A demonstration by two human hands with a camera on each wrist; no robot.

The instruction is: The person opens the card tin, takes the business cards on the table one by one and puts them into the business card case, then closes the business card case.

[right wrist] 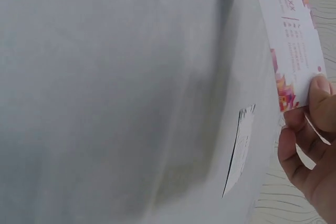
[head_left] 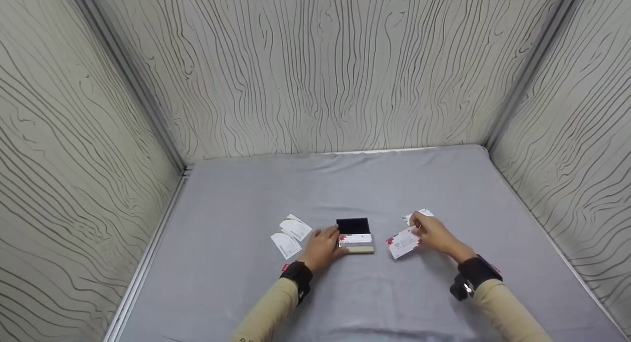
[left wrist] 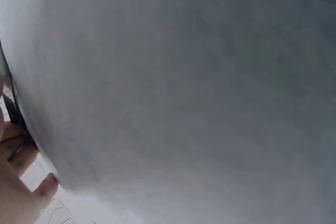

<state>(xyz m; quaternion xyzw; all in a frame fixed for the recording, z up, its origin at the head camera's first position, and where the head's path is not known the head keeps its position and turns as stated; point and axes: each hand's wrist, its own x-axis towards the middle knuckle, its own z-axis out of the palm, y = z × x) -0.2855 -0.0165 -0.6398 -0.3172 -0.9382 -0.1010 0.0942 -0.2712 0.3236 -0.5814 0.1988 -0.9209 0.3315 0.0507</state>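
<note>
A small business card case lies with its dark lid raised in the middle of the grey cloth. Inside it shows a white card with red print. My left hand holds the case by its left side, thumb at the near edge; only part of that hand shows in the left wrist view. Between thumb and fingers, my right hand pinches a white business card with red flowers. The right wrist view shows this card tilted above the cloth, printed side visible.
Two white cards, a far one and a nearer one, lie left of the case. Another patterned card lies partly hidden behind my right hand. Wood-grain panels enclose the grey cloth-covered table at the back and sides.
</note>
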